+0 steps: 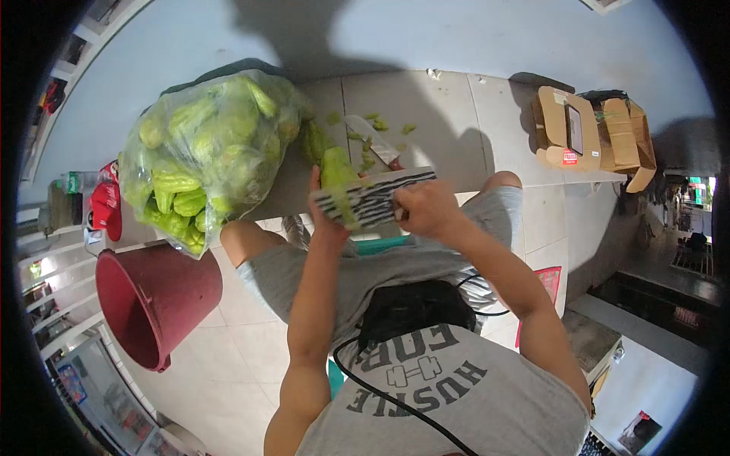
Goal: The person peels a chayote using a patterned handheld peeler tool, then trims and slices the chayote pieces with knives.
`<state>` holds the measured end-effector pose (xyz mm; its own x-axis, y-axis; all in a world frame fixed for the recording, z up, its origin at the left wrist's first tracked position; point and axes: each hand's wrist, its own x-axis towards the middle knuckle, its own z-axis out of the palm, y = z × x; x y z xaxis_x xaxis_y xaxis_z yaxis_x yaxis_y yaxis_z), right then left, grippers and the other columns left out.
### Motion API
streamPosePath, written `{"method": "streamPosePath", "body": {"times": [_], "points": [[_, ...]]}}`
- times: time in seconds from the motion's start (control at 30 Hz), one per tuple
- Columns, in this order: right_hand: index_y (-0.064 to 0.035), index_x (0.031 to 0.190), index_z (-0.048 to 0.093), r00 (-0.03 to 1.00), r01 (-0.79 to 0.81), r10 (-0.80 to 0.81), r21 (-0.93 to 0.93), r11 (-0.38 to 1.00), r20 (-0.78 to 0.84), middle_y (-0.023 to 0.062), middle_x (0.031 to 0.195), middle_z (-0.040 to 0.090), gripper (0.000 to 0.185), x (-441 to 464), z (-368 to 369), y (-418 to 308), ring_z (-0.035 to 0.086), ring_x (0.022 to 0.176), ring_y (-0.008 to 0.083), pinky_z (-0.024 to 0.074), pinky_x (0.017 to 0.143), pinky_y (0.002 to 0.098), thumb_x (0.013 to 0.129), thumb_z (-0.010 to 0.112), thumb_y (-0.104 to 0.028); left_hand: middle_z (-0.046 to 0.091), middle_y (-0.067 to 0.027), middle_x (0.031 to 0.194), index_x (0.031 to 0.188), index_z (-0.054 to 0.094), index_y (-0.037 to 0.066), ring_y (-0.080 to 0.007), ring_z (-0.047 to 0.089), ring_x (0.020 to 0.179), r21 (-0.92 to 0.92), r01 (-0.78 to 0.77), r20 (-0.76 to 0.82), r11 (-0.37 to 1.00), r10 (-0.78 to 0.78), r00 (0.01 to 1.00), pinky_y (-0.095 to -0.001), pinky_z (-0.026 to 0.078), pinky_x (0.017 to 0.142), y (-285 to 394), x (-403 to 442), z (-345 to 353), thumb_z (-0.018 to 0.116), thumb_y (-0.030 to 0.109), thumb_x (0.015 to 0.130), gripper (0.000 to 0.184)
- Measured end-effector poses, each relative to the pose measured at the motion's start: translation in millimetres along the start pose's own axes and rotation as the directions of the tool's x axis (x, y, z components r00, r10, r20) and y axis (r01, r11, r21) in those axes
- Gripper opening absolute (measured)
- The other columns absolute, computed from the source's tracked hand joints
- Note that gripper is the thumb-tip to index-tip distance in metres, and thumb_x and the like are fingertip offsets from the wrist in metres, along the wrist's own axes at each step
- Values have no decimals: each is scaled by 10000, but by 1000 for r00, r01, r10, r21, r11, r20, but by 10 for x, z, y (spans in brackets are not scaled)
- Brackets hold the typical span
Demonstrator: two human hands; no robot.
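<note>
My left hand [327,222] is closed around the left side of a pale green chayote [336,167], partly hidden behind a flat, black-and-white striped piece [372,197]. A green streak crosses the left end of that piece; what kind of thing it is I cannot tell. At its right end, my right hand [420,207] is closed on it, the fingers curled in. Just beyond, a knife [367,137] with a pale blade and reddish handle lies on the tiled ledge. Green scraps [368,156] are scattered around the knife.
A large clear plastic bag [217,144] full of chayotes rests at the left of the ledge [445,106]. Below it a dark red bucket [163,300] leans on its side. Cardboard boxes [559,129] stand at the right end. A red cap [105,209] is at far left.
</note>
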<state>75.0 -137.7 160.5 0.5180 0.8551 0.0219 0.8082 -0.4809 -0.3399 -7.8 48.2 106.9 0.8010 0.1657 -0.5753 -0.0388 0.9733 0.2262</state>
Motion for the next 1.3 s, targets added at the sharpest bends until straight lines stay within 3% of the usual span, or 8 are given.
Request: {"method": "streamPosePath", "body": {"times": [0.07, 0.37, 0.57, 0.77, 0.9, 1.1, 1.23, 1.3], "points": [[-107, 754, 592, 993, 108, -108, -4, 994, -53, 66, 674, 632, 208, -8, 57, -135, 657, 644, 272, 513, 612, 389, 647, 726, -226, 644, -184, 1022, 1191, 567, 90, -308, 661, 866, -84, 71, 156, 994, -57, 986, -455, 577, 757, 2, 57, -122, 552, 537, 902, 532], [-125, 721, 559, 959, 246, -251, -53, 968, -134, 42, 641, 596, 214, 88, 175, -256, 634, 608, 242, 475, 585, 356, 616, 724, -213, 647, -150, 904, 1059, 601, 89, -286, 668, 862, -56, 34, 40, 998, -32, 999, -432, 587, 730, -17, -4, -77, 521, 535, 917, 476], [-117, 738, 566, 991, 79, -71, 61, 995, -112, 66, 674, 610, 245, 95, 190, -137, 627, 617, 288, 490, 583, 429, 588, 733, -216, 674, -160, 991, 1151, 587, 84, -284, 685, 889, -104, -16, 199, 994, 37, 979, -405, 604, 748, -26, 124, -312, 511, 530, 923, 507], [-94, 759, 579, 988, 92, -61, 217, 972, -145, 94, 674, 620, 237, 85, 173, -122, 643, 640, 312, 501, 581, 434, 603, 730, -190, 651, -117, 960, 1168, 571, 105, -264, 661, 868, -39, -40, -64, 998, 38, 997, -424, 561, 795, -77, -47, 18, 482, 543, 927, 508], [-86, 755, 579, 1000, -12, 13, 197, 980, -5, 104, 683, 630, 228, 19, 85, -204, 644, 657, 325, 505, 599, 438, 615, 734, -178, 602, -106, 1146, 1235, 546, 101, -255, 616, 1035, 63, -12, 161, 998, 1, 987, -433, 522, 893, -45, -109, -88, 445, 507, 958, 502], [-81, 754, 588, 997, -27, 43, 239, 971, -60, 99, 682, 633, 222, 20, 239, -61, 646, 653, 321, 505, 590, 420, 618, 737, -173, 623, -133, 1106, 1233, 546, 107, -267, 654, 924, -35, -136, -11, 990, 136, 991, -432, 558, 808, -102, -16, -34, 474, 521, 948, 507], [-79, 745, 606, 995, 49, -21, 281, 958, -99, 100, 664, 631, 178, 25, 14, -300, 646, 653, 324, 512, 597, 408, 625, 714, -154, 639, -119, 1097, 1219, 586, 80, -271, 647, 987, -19, 45, 414, 999, -33, 910, -456, 556, 841, -38, 87, -342, 439, 522, 952, 537], [-81, 739, 608, 995, -2, 34, 320, 947, -94, 101, 662, 630, 167, 40, 111, -168, 645, 653, 323, 513, 599, 407, 627, 708, -152, 624, -84, 1140, 1224, 583, 88, -257, 623, 1042, 21, 25, 426, 999, -31, 904, -457, 524, 896, -80, -49, -211, 427, 511, 962, 522]]}}
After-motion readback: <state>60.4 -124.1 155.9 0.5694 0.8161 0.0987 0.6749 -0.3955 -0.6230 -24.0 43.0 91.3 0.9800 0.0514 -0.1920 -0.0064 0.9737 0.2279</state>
